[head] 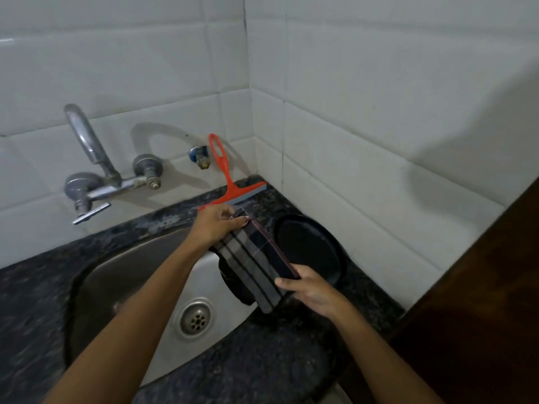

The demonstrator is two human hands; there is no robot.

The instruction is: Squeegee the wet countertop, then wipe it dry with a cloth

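In the middle of the frame the cloth [253,258], dark with grey stripes, is held stretched between two hands above the right edge of the sink [122,275]. The left hand [217,225] pinches its far corner with curled fingers, and the right hand [306,290] grips its near end, the thumb lying on top. The cloth looks folded into a long strip, and a darker part of it hangs down toward the sink. It is a soft and light thing, so I judge it will bend and sag wherever it is not held; holding it at both ends, as here, keeps it flat. To wipe, it is probably better to bunch it under one palm. The squeegee [230,185], orange with a grey blade, leans against the tiled wall in the upper middle, its blade resting on the dark countertop [262,360] just behind the left hand. A black round plate [309,246] lies on the countertop, right of the cloth.
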